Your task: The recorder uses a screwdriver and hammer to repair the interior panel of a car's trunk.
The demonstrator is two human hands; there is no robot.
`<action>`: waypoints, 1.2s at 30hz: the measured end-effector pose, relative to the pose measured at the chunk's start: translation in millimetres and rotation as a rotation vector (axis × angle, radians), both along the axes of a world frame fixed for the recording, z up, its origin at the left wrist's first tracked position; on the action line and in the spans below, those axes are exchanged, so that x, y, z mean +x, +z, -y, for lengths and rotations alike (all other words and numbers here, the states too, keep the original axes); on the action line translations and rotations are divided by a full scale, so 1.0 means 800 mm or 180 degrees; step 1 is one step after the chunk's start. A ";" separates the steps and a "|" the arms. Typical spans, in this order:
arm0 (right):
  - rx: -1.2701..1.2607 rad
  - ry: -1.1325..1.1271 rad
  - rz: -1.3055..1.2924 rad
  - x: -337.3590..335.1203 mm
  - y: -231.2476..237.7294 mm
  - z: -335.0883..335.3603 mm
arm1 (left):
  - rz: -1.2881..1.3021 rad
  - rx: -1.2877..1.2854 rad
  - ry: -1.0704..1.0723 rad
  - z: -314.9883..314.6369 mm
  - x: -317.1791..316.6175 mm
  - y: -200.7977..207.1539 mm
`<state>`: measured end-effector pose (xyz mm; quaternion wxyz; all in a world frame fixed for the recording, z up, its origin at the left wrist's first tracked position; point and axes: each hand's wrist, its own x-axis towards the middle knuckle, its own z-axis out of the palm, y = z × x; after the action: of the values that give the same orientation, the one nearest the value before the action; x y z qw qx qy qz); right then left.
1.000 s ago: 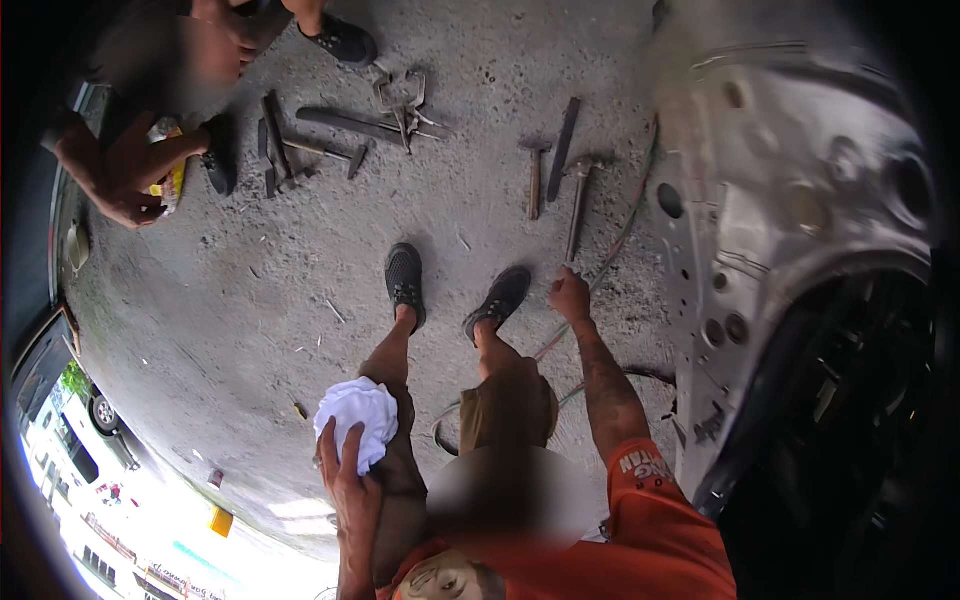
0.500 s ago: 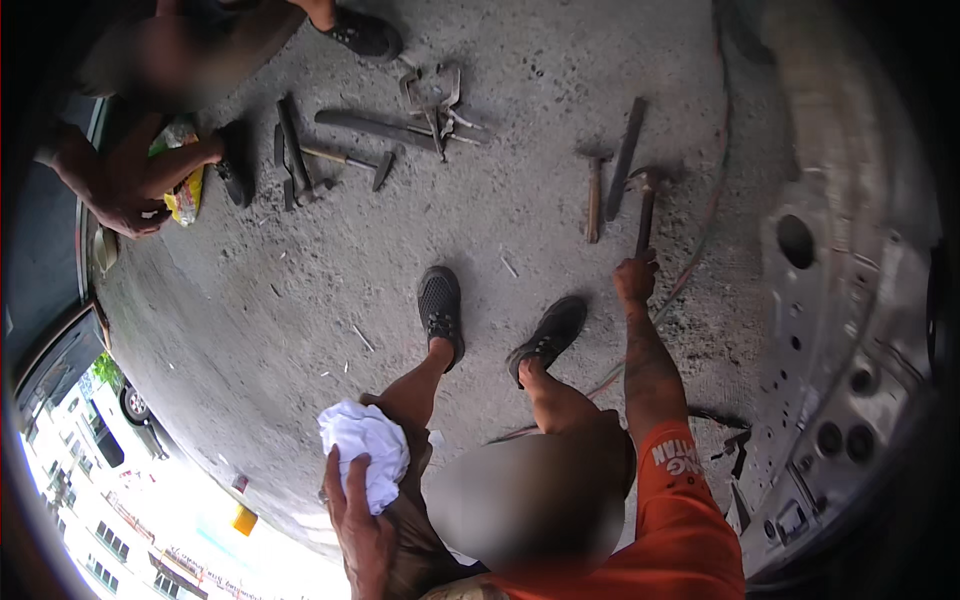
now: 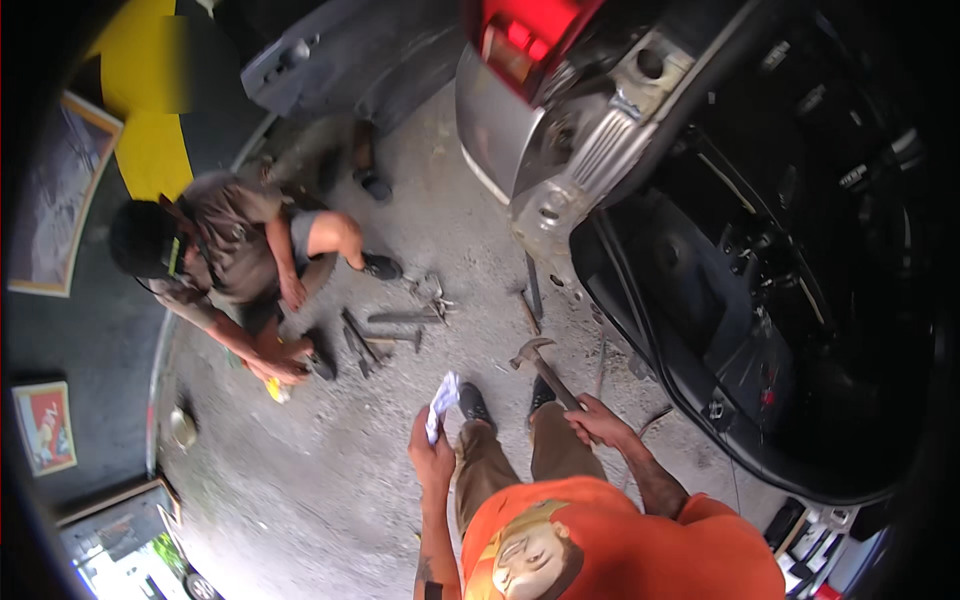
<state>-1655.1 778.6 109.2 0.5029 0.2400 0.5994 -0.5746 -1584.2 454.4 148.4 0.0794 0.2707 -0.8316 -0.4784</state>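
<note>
In my right hand (image 3: 598, 421) is a claw hammer (image 3: 553, 375); the fingers wrap round its dark handle and the metal head points up and to the left. My left hand (image 3: 432, 458) grips a crumpled white cloth (image 3: 442, 404), which sticks up above the fingers in front of my left shoe (image 3: 474, 400). On the concrete beyond, another hammer (image 3: 529, 312) and a long flat bar (image 3: 534, 285) lie partly beside the car body. Farther left rest a hammer (image 3: 400, 339), a long dark blade-like tool (image 3: 404, 318) and several metal clamps (image 3: 432, 296).
A car's opened rear (image 3: 640, 340) with a red tail light (image 3: 520, 45) fills the right side. At left a co-worker (image 3: 235, 240) sits low, one hand near a yellow package (image 3: 278, 389). A detached panel (image 3: 350, 60) stands at the back; a framed picture (image 3: 45, 427) hangs on the wall.
I have risen from bending low to standing more upright. The claw hammer has come up off the ground in my right hand. The cloth stays in my left hand, and the car now shows.
</note>
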 end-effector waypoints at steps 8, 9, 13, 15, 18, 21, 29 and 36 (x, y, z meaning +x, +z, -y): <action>0.2001 0.2298 -0.2411 -0.048 0.133 -0.034 | -0.0908 -0.0206 -0.0679 0.040 -0.175 0.151; 0.2118 0.2653 -0.2786 -0.062 0.138 -0.039 | -0.0955 -0.0231 -0.0661 0.045 -0.186 0.161; 0.1806 0.3139 -0.2840 -0.141 0.193 -0.065 | -0.1372 -0.0102 -0.0785 0.037 -0.220 0.225; 0.1960 0.3224 -0.3210 -0.179 0.247 -0.073 | -0.1324 -0.0068 -0.0832 0.030 -0.234 0.234; 0.1431 0.2977 -0.3794 -0.224 0.301 -0.087 | -0.1298 0.0172 -0.0759 -0.005 -0.247 0.270; 0.1024 0.3037 -0.3906 -0.263 0.329 -0.098 | -0.1369 0.0353 -0.0700 -0.032 -0.267 0.278; 0.0659 0.3149 -0.4794 -0.333 0.363 -0.096 | -0.1298 0.0124 -0.0857 -0.039 -0.317 0.266; 0.0358 0.3136 -0.4974 -0.382 0.378 -0.080 | -0.0820 0.0432 -0.0791 -0.049 -0.337 0.284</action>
<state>-1960.6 842.5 411.3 0.1309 -0.4736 0.8298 -0.2646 -1853.9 493.9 375.5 0.1070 0.1072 -0.8075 -0.5701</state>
